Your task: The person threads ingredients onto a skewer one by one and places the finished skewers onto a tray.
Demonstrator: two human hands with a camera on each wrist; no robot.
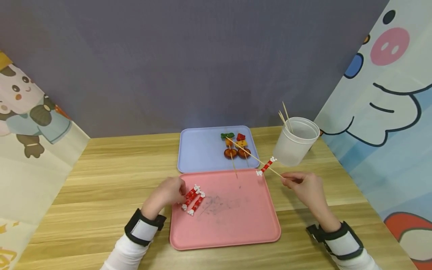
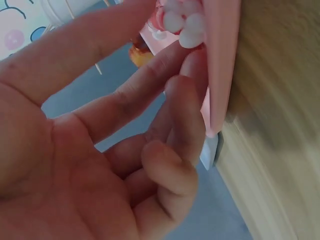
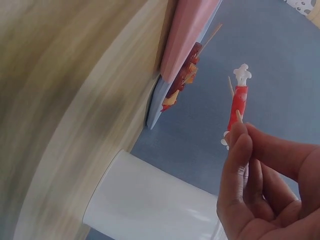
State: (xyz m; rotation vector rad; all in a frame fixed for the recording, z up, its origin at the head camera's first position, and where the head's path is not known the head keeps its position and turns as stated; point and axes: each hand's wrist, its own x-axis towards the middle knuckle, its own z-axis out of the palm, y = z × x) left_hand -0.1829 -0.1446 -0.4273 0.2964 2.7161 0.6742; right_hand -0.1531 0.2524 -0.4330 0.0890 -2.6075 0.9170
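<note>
In the head view my right hand (image 1: 305, 185) pinches the lower end of a thin wooden skewer (image 1: 249, 153), which slants up and left over the trays. Threaded on that skewer is a toy meat bone (image 1: 266, 166), red with white knobbed ends; the right wrist view shows this toy meat bone (image 3: 238, 105) just beyond the fingertips. At the left of the pink tray (image 1: 233, 225), my left hand (image 1: 171, 191) pinches one of the toy meat bones (image 1: 191, 194) lying there. Its white end (image 2: 187, 25) appears between thumb and index finger in the left wrist view.
A blue tray (image 1: 202, 150) behind the pink one bears two loaded skewers of toy food, with brown round pieces (image 1: 231, 153) and yellow pieces (image 1: 241, 143). At the right stands a whitish tub (image 1: 291, 150) with several bare skewers (image 1: 285, 112). A grey wall (image 1: 168, 75) rises behind the wooden table (image 1: 101, 187).
</note>
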